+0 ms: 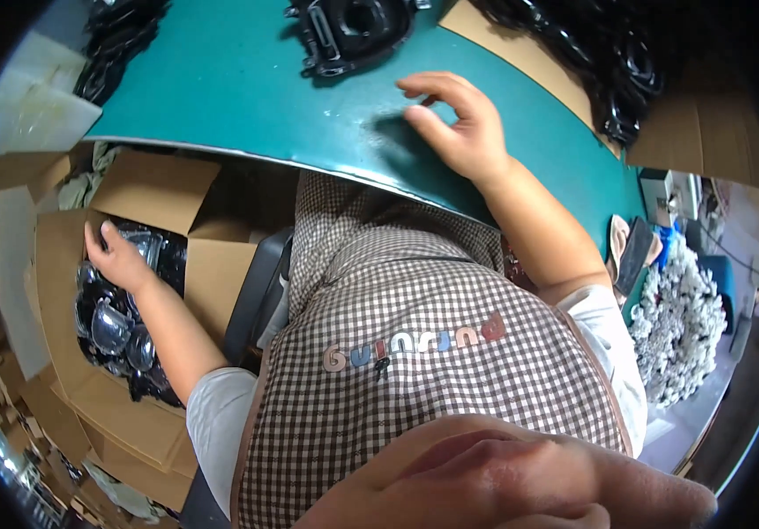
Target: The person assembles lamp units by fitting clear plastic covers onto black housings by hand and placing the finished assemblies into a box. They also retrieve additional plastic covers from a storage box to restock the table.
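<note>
My left hand (pixel 118 262) is over an open cardboard box (pixel 217 286) at the left, beside the green table. Its thumb and a finger stand apart, and nothing shows between them. Inside the box lie several glossy black plastic parts (pixel 110 326), some with rounded, lens-like surfaces; the hand hides part of them. Above the table's near half hovers my right hand (pixel 466 128), its thumb and forefinger curved and apart with nothing held. Ahead of it, at the far edge of the picture, a black plastic housing (pixel 337 57) with a round opening lies on the green table (pixel 220 88).
A pile of black parts (pixel 631 75) lies on cardboard at the far right, and another black stack (pixel 123 44) stands far left beside whitish sheets (pixel 40 88). At right are a fluffy grey-white bundle (pixel 679 317) and a small white box (pixel 657 194). The table's edge crosses before me.
</note>
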{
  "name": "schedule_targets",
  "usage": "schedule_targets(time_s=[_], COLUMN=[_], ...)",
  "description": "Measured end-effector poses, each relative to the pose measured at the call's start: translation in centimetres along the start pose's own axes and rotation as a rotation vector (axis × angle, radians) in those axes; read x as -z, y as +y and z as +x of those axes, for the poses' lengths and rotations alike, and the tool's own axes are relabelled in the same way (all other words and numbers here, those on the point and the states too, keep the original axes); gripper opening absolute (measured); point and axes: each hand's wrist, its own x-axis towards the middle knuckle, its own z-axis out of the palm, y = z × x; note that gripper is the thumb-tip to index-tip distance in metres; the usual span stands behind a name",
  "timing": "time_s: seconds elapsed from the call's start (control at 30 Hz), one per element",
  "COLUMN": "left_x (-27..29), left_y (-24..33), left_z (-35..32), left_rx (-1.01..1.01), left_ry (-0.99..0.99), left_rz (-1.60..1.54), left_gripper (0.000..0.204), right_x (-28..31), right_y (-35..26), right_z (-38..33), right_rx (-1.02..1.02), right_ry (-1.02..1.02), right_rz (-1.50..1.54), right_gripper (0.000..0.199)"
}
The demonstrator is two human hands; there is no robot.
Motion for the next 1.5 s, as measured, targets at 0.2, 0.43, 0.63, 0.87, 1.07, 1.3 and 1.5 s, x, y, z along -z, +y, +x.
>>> schedule_targets(time_s=[0.2, 0.43, 0.63, 0.87, 1.07, 1.3, 1.5], left_x=[-6.8, -9.2, -9.3, -13.7, -22.1, -35.6, -43.9], left_y=[16.4, 25.2, 27.3, 32.6, 39.8, 47.4, 46.8], left_z=[-1.2, -4.6, -4.7, -2.1, 1.9, 4.9, 5.5], left_rx=[-0.459, -0.661, -0.545, -0.521, -0.648, -0.806, -0.951], left_ry=[-0.195, -0.507, -0.596, -0.667, -0.667, -0.776, -0.329], left_rz=[-0.28, -0.521, -0.624, -0.602, -0.489, 0.049, 0.146], left_gripper=[0.029, 0.019, 0.015, 0.015, 0.032, 0.062, 0.046], right_x=[-2.6, -5.4, -1.4, 5.4, 5.2, 4.7, 4.5], right_y=[0.4, -0.5, 1.4, 2.4, 4.7, 6.2, 6.4], right_z=[6.6, 10.7, 6.4, 0.8, 1.3, 1.5, 2.2], right_rx=[0.28, -0.363, -0.274, -0.402, -0.467, -0.524, -0.531], right_ry=[0.134, -0.258, -0.083, 0.088, 0.053, 0.001, 0.011], right_rz=[-0.349, -0.713, -0.158, 1.177, 1.465, 1.522, 1.509], right_gripper=[0.036, 0.084, 0.085, 0.082, 0.067, 0.065, 0.067])
